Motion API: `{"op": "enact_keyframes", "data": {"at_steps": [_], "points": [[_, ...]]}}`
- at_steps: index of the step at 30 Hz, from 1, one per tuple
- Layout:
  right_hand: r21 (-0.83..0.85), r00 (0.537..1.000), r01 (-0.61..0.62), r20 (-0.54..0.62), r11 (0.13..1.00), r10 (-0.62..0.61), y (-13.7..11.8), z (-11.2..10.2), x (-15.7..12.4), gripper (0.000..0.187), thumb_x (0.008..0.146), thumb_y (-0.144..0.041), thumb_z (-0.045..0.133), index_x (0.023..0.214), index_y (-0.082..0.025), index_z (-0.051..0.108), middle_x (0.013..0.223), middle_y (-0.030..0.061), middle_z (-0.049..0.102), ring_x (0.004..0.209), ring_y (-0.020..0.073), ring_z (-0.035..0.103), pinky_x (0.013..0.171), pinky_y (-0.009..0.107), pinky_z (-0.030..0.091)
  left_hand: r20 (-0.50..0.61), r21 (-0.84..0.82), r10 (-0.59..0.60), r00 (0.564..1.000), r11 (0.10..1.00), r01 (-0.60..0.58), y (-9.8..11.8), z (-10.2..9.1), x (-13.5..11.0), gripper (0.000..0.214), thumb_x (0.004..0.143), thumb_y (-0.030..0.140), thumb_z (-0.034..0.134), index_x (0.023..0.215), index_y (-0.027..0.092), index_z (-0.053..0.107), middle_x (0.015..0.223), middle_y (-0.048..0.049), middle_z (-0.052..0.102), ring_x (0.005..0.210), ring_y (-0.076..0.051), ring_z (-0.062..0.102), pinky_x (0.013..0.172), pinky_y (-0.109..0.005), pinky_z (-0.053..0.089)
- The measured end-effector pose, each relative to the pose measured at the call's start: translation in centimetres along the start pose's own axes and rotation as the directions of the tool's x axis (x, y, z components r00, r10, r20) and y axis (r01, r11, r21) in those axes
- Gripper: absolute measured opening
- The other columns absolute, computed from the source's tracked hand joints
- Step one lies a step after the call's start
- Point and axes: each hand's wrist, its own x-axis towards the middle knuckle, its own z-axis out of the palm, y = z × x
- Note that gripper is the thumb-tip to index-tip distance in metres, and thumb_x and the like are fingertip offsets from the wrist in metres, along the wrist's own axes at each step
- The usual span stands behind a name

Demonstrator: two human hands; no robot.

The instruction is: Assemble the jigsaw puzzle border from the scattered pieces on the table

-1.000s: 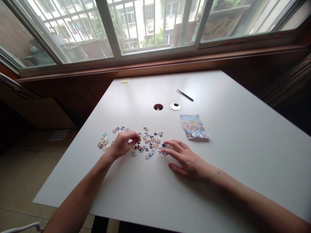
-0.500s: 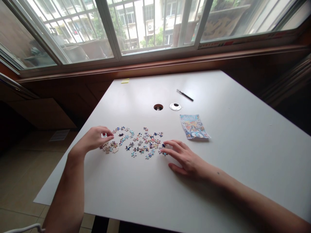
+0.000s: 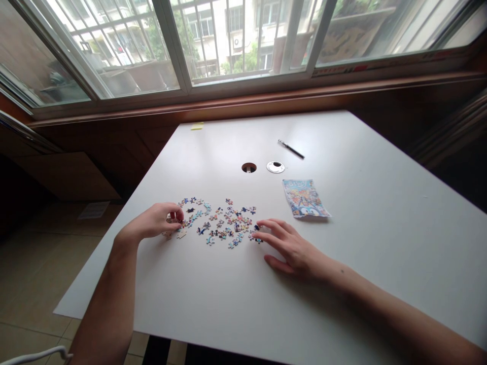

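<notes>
Your left hand (image 3: 154, 224) has swung back from the middle of the scatter to its left end, where a second ago it was working near the centre; your right hand (image 3: 291, 247) has not shifted. The puzzle pieces (image 3: 222, 223) lie in a loose, flat band across the near-middle of the white desk (image 3: 380, 223) — small knobbed cardboard shapes, mostly blue, pink and cream, some touching, some apart.

The left hand's fingers (image 3: 175, 215) are curled, thumb and forefinger tips drawn narrow over the pale pieces at the band's left end. Whether a piece is pinched between them cannot be told; the pieces are too small. The right hand lies palm down on the smooth desk top, its fingers (image 3: 263, 234) spread wide and holding nothing, the tips touching the dark-blue pieces at the band's right end.

Just beyond the right hand, apart from the pieces, rests a glossy rectangular picture sheet (image 3: 305, 197) printed in bright cartoon colours, its near edge slightly curled. Farther back, a round cable hole (image 3: 248, 167) is cut in the desk, with its loose ring-shaped cap (image 3: 275, 167) just beside it. A slim dark pen (image 3: 291, 149) lies at a slant behind the cap, and a small yellow note (image 3: 197, 126) sits at the far edge — under the barred window (image 3: 236, 40).
</notes>
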Motion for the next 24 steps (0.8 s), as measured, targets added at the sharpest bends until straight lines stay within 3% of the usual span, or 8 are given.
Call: {"op": "enact_keyframes", "data": {"at_steps": [5,10,13,16,20,24], "points": [[0.004,1.0,0.004,-0.005,1.0,-0.004,-0.1,-0.1,0.1,0.053,0.093,-0.025,0.054,0.144,-0.029,0.043,0.147,0.0125,0.043,0.135,0.0308,0.039,0.109,0.054,0.043,-0.09,0.022,0.068,0.994,0.998,-0.066,0.4,0.0,0.4,0.018,0.081,0.036,0.064,0.081,0.02,0.072,0.083,-0.0024,0.07,0.078,-0.017,0.064,0.072,-0.025,0.048],[0.009,1.0,0.0,-0.008,1.0,0.0,-0.3,-0.4,0.1,0.053,0.093,-0.025,0.054,0.144,-0.029,0.043,0.147,0.0122,0.044,0.135,0.0307,0.039,0.109,0.054,0.043,-0.206,0.033,0.187,0.961,0.982,-0.184,1.8,0.4,0.5,0.017,0.085,0.031,0.063,0.08,0.019,0.073,0.089,-0.0047,0.07,0.08,-0.017,0.063,0.074,-0.026,0.047],[0.009,1.0,-0.004,-0.007,1.0,0.004,-0.4,-0.5,0.1,0.054,0.092,-0.024,0.054,0.144,-0.03,0.042,0.146,0.0119,0.045,0.135,0.0308,0.04,0.109,0.054,0.044,-0.149,0.027,0.337,0.93,0.941,-0.337,3.7,1.4,0.3,0.014,0.086,0.027,0.065,0.078,0.021,0.074,0.085,-0.0043,0.07,0.078,-0.016,0.063,0.071,-0.026,0.047],[0.013,1.0,-0.007,-0.008,1.0,0.007,-0.4,-0.4,0.1,0.055,0.091,-0.023,0.055,0.144,-0.029,0.043,0.145,0.0125,0.045,0.135,0.0306,0.04,0.109,0.054,0.044,0.006,0.024,0.409,0.912,0.912,-0.409,5.4,2.4,0.2,0.012,0.085,0.024,0.068,0.076,0.023,0.075,0.084,-0.0022,0.07,0.082,-0.017,0.064,0.079,-0.027,0.048],[0.005,1.0,-0.001,-0.004,1.0,0.001,-0.2,-0.2,0.0,0.054,0.092,-0.024,0.055,0.144,-0.028,0.043,0.146,0.0128,0.044,0.135,0.0305,0.039,0.11,0.054,0.043,0.149,0.019,0.394,0.907,0.916,-0.401,5.6,2.6,0.1,0.009,0.083,0.027,0.073,0.076,0.027,0.078,0.085,-0.001,0.071,0.086,-0.018,0.065,0.082,-0.028,0.048],[0.009,1.0,0.002,-0.015,1.0,-0.002,-0.3,-0.2,0.0,0.053,0.092,-0.025,0.055,0.144,-0.028,0.043,0.146,0.0127,0.045,0.135,0.0305,0.04,0.109,0.054,0.044,0.062,-0.011,0.291,0.955,0.957,-0.291,3.8,0.6,-0.6,0.015,0.088,0.036,0.069,0.083,0.027,0.079,0.093,-0.0023,0.072,0.085,-0.017,0.066,0.076,-0.025,0.049]]}}
